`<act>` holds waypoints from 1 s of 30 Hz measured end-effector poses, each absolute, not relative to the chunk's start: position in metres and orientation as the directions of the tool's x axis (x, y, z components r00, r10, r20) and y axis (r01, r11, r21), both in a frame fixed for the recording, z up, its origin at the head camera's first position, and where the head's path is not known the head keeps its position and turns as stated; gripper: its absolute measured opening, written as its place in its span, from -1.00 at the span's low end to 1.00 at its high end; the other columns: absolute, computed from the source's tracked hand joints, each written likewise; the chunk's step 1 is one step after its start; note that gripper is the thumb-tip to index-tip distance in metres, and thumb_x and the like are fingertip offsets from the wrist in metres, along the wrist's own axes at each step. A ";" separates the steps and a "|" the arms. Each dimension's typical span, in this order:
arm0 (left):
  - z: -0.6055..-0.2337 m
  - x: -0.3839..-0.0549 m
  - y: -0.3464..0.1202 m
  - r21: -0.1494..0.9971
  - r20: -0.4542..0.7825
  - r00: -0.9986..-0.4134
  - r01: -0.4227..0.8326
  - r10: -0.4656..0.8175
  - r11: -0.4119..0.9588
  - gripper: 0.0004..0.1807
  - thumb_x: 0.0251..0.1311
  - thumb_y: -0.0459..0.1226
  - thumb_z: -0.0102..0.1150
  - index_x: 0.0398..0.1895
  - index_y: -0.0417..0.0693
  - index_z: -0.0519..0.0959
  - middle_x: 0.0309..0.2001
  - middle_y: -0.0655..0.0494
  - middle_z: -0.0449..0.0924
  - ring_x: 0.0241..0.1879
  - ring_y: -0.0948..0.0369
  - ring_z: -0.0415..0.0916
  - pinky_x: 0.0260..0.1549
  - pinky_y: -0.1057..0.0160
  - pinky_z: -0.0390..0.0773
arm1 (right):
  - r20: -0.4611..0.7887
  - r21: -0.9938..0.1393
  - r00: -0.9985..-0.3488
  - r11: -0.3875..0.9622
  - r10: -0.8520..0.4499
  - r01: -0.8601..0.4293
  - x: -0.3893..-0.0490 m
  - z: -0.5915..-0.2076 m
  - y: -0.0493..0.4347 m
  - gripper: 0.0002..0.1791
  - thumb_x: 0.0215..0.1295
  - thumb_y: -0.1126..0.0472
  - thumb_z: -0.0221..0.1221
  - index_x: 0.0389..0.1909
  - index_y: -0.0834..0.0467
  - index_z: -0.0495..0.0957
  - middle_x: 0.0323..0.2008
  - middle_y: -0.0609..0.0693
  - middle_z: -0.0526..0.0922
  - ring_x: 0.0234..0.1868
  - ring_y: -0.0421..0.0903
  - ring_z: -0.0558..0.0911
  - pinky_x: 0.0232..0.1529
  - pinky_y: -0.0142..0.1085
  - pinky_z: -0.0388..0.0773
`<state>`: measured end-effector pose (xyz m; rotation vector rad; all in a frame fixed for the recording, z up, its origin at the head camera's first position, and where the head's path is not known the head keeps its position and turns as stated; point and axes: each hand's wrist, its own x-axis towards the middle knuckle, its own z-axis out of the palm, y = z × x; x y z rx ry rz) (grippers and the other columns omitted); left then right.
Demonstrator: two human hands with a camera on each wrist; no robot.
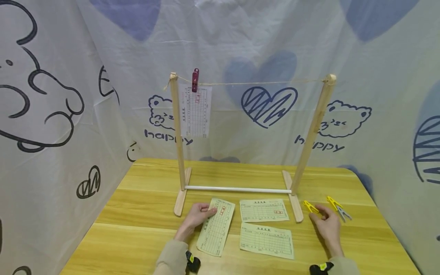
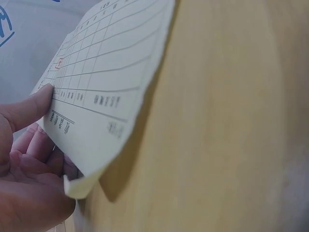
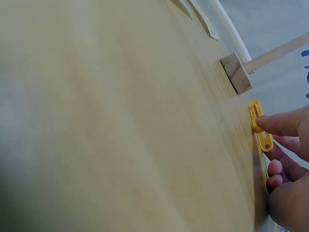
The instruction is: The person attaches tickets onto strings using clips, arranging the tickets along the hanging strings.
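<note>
My left hand (image 1: 198,215) pinches a pale green printed form slip (image 1: 217,229) by its upper left edge, thumb on top and fingers beneath. In the left wrist view the slip (image 2: 104,72) is tilted up off the table, with one corner curled. My right hand (image 1: 326,223) has its thumb and fingertips on a yellow clothespin (image 1: 310,206) lying by the rack's right foot; the right wrist view shows this clothespin (image 3: 260,137) between them. Just beyond that hand lie another yellow clothespin (image 1: 332,203) and a grey one (image 1: 344,214).
A wooden rack (image 1: 319,114) carries a string (image 1: 258,83); a dark red clip (image 1: 195,80) hangs a printed slip (image 1: 196,114) at its left. Two more green slips, an upper one (image 1: 264,210) and a lower one (image 1: 266,241), lie before the white crossbar (image 1: 237,189).
</note>
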<state>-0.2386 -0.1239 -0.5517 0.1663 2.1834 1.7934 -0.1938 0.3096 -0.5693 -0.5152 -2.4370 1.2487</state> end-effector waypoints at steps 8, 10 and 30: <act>-0.550 -0.238 -0.123 0.970 -0.173 -0.944 -0.114 0.280 0.214 -0.64 0.38 -0.26 0.21 0.03 -0.42 0.62 -0.25 -0.18 0.79 -0.45 0.33 0.68 -0.43 0.39 0.63 | 0.071 -0.778 -0.910 0.594 0.408 0.205 -0.192 -0.570 0.310 -0.47 0.21 0.28 0.35 0.19 0.37 0.53 0.14 0.40 0.60 -0.15 0.00 0.57 -0.16 -0.32 0.48; -0.551 -0.239 -0.123 0.970 -0.172 -0.945 -0.113 0.280 0.215 -0.64 0.38 -0.25 0.21 0.04 -0.42 0.62 -0.24 -0.19 0.79 -0.45 0.33 0.68 -0.43 0.39 0.64 | 0.061 -0.768 -0.917 0.605 0.395 0.209 -0.194 -0.570 0.309 -0.44 0.22 0.26 0.34 0.21 0.41 0.49 0.17 0.44 0.55 0.05 0.21 0.56 0.04 -0.09 0.53; -0.551 -0.238 -0.125 0.973 -0.162 -0.941 -0.103 0.296 0.207 -0.66 0.39 -0.28 0.19 0.03 -0.44 0.62 -0.25 -0.20 0.79 -0.45 0.35 0.67 -0.43 0.41 0.63 | 0.109 -0.745 -0.903 0.635 0.416 0.203 -0.195 -0.570 0.310 -0.58 0.29 0.16 0.35 0.04 0.38 0.62 -0.08 0.32 0.65 -0.26 -0.10 0.47 -0.31 -0.41 0.33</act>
